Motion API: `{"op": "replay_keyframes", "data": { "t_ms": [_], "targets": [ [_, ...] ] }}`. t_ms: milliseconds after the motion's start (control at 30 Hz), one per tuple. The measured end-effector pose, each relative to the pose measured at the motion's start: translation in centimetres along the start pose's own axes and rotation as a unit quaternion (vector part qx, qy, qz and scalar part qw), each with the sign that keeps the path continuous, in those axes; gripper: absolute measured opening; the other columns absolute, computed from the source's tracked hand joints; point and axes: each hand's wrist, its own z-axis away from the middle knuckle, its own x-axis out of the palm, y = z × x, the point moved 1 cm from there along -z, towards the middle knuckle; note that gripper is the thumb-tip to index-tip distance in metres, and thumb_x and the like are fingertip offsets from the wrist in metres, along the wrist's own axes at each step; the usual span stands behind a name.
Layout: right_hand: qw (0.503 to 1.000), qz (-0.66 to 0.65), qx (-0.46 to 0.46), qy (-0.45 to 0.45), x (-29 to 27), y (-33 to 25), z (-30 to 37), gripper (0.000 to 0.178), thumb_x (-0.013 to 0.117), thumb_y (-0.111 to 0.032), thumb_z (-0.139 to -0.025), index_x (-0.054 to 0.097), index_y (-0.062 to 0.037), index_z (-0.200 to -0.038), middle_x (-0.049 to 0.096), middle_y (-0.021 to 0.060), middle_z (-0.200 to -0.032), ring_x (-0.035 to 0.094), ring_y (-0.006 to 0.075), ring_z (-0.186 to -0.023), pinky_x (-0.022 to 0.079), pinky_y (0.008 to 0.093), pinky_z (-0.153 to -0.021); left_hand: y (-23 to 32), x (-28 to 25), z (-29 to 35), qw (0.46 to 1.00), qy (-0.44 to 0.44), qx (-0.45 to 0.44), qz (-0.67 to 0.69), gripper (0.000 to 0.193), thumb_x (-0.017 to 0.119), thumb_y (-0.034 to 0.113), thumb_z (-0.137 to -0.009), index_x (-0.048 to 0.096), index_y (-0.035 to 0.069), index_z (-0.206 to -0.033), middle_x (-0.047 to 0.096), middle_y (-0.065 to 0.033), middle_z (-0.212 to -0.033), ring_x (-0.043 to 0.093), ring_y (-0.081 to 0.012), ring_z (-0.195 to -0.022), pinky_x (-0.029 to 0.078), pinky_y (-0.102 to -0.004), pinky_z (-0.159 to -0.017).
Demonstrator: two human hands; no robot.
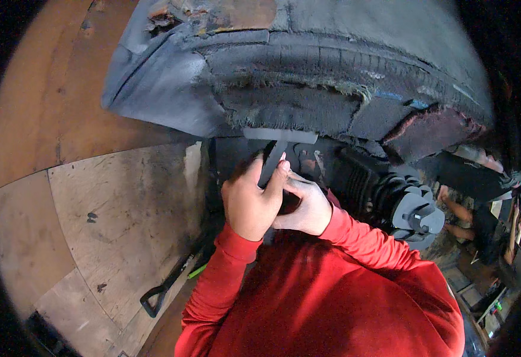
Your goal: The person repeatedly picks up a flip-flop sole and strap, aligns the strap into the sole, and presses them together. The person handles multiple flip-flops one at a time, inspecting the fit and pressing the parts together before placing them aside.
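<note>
My left hand (248, 199) is closed around a dark flat piece (270, 163), its thumb lying along the near side. My right hand (308, 205) grips the same piece lower down from the right, fingers curled close to the left thumb. A pale grey bar (281, 136) crosses just beyond the top of this piece; whether the two are joined cannot be made out. Right above the bar hangs the frayed lower edge of a large padded dark grey body (290, 107). My palms and fingers hide much of the held piece.
Brown and pale boards (129, 220) stand on the left. A black D-shaped handle (152, 302) and a bright green strip (196, 272) lie low by them. To my right is a stack of dark lobed parts (415, 217). Farther right shows another person's arm (458, 209).
</note>
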Motion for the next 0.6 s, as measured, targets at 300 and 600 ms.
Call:
{"op": "replay_keyframes", "data": {
  "t_ms": [300, 600],
  "targets": [
    [0.981, 0.191, -0.034, 0.016, -2.3, 2.4, -0.5, 0.085, 0.09, -0.02, -0.062, 0.056, -0.0035, -0.138, 0.032, 0.0294, -0.155, 0.043, 0.0367, -0.14, 0.04, 0.0374, -0.111, -2.8, 4.0, -0.5, 0.982, 0.054, 0.038, 0.177, 0.032, 0.068, 0.028, -0.094, 0.07, 0.001, -0.111, 0.073, -0.0211, -0.097, 0.073, -0.0331, -0.088, 0.055, -0.0376, -0.076],
    [0.946, 0.31, -0.09, 0.03, -1.8, 2.5, 1.1, 0.077, 0.084, -0.014, -0.071, 0.054, -0.0155, -0.141, 0.016, 0.0252, -0.162, 0.033, 0.0475, -0.142, 0.046, 0.043, -0.108, -3.8, 5.0, 3.0, 0.942, 0.078, 0.019, 0.326, 0.045, 0.068, 0.023, -0.096, 0.059, -0.001, -0.133, 0.07, -0.018, -0.12, 0.068, -0.0166, -0.104, 0.053, -0.0304, -0.086]
  ]
}}
